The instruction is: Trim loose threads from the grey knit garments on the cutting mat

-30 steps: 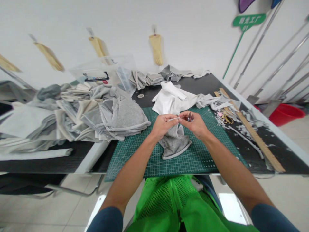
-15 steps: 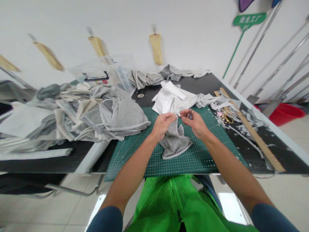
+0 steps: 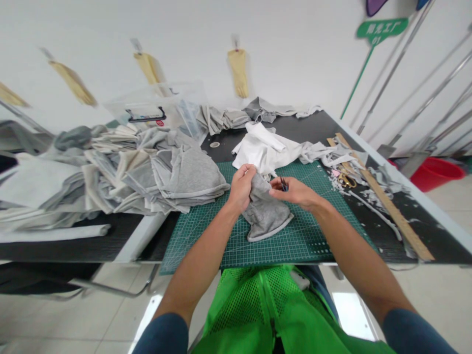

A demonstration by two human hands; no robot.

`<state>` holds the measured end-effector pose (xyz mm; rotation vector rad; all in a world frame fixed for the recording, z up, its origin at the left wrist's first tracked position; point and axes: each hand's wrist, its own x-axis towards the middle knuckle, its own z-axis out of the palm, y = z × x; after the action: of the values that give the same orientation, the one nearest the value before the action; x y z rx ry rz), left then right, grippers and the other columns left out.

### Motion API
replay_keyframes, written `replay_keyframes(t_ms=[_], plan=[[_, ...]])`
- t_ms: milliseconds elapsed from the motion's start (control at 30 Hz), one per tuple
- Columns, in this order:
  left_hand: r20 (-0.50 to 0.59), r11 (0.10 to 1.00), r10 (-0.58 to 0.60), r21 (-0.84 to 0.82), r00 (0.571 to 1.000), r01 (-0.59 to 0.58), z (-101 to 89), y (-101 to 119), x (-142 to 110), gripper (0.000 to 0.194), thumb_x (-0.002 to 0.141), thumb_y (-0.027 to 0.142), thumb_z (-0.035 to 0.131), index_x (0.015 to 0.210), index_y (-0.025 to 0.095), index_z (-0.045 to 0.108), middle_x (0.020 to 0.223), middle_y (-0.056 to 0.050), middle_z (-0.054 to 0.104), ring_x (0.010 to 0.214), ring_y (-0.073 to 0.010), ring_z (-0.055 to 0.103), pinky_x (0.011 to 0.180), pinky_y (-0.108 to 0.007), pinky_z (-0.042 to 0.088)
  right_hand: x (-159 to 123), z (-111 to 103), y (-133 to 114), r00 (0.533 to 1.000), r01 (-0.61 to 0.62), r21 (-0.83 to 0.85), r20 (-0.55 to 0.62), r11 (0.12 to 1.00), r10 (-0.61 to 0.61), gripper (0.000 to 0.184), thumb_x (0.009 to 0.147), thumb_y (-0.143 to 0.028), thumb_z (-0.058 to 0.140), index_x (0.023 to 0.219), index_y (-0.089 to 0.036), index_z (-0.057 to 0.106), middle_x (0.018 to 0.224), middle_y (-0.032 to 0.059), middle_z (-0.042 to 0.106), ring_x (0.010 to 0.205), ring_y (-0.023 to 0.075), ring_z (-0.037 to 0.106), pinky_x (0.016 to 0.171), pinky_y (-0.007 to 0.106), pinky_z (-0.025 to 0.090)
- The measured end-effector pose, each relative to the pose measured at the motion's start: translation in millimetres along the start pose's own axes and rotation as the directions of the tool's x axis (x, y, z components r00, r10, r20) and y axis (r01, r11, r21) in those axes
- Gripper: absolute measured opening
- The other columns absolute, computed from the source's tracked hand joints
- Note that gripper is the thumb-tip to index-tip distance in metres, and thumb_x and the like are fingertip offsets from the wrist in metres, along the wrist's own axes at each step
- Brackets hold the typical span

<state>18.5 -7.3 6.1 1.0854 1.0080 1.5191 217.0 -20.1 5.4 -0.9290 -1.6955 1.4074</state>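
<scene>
My left hand (image 3: 243,188) is closed on the upper left edge of a grey cloth piece (image 3: 267,211) with a pale hem. The lower part of that cloth rests on the green cutting mat (image 3: 199,238). In my right hand (image 3: 295,191) is a pair of small dark thread snips (image 3: 283,184), mostly hidden by the fingers. The right fingertips are at the cloth's upper right edge; whether they pinch it I cannot tell. Just beyond both hands lies a crumpled white cloth (image 3: 263,147).
Grey cloth pieces (image 3: 188,177) are heaped at left, before a clear plastic box (image 3: 155,101). On the right are a wooden ruler (image 3: 391,206), gold-handled scissors (image 3: 346,181) and fabric scraps (image 3: 376,196). A tape roll (image 3: 214,145) lies behind the mat. A red bucket (image 3: 437,174) stands beyond the table.
My hands have moved apart slightly, the left one up and left along the cloth. The grey cloth's upper part is now spread wider. The snips stay in my right hand.
</scene>
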Motion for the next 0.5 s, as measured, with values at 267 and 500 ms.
replay_keyframes(t_ms=[267, 500], plan=[[-0.236, 0.989, 0.043, -0.128, 0.971, -0.075, -26.3, 7.6, 23.0, 0.018, 0.075, 0.033, 0.073, 0.078, 0.022, 0.058, 0.071, 0.005, 0.047, 0.065, -0.0122, 0.044, 0.061, -0.024, 0.036, 1.4, -18.2, 3.4, 0.982, 0.015, -0.345, 0.179, 0.939, 0.05, 0.025, 0.075, -0.04, 0.086, 0.071, -0.021, 0.07, 0.065, -0.0048, 0.058, 0.064, 0.0136, 0.048, 0.061, 0.028, 0.036], [-0.107, 0.886, 0.246, 0.428, 0.963, -0.179, -35.6, 5.7, 23.7, 0.019, 0.066, 0.014, 0.069, 0.082, 0.021, 0.076, 0.084, -0.003, 0.067, 0.084, -0.0216, 0.061, 0.08, -0.032, 0.048, 6.4, -18.8, 5.4, 0.984, 0.029, -0.281, -0.163, 0.959, -0.077, 0.025, 0.07, -0.041, 0.089, 0.078, -0.021, 0.076, 0.066, -0.0038, 0.059, 0.066, 0.0147, 0.047, 0.064, 0.03, 0.035]])
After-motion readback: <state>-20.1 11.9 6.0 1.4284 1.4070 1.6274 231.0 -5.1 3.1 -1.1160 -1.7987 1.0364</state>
